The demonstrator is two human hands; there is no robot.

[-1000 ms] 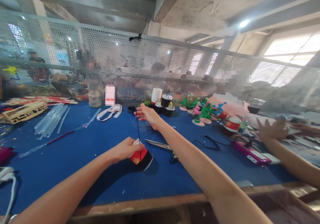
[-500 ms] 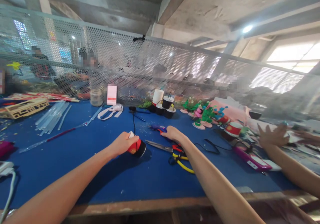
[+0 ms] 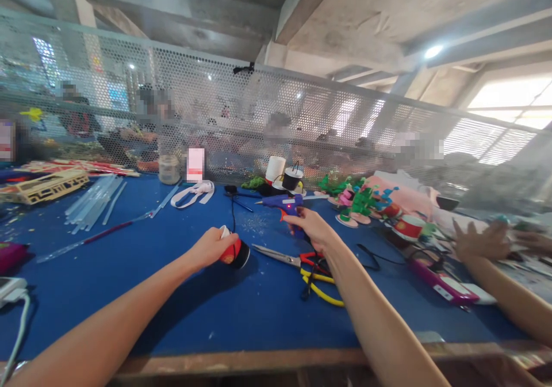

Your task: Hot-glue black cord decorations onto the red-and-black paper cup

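My left hand (image 3: 213, 247) is closed around a small red paper cup (image 3: 232, 252) with a black band, tilted on its side just above the blue table. A dark cord runs up from it toward the back. In my right hand (image 3: 314, 229) is a blue glue gun (image 3: 282, 203), gripped by its handle, its nozzle pointing left and a small red light showing on its body. Below the glue gun lie scissors (image 3: 280, 256) with red handles, blades toward the cup. Yellow-handled pliers (image 3: 323, 295) rest against them, partly hidden by my right forearm.
Clear glue sticks (image 3: 92, 203) and a wooden frame (image 3: 47, 187) lie at left, near a white ribbon (image 3: 194, 194). Black-and-white cups (image 3: 292, 177) stand at the back. Green craft figures (image 3: 360, 200), a purple power strip (image 3: 444, 283) and a co-worker's hand (image 3: 480, 240) are on the right.
My right hand has lifted the glue gun off the table and raised it. The scissors and pliers have shifted slightly. My left hand keeps hold of the cup in about the same place.
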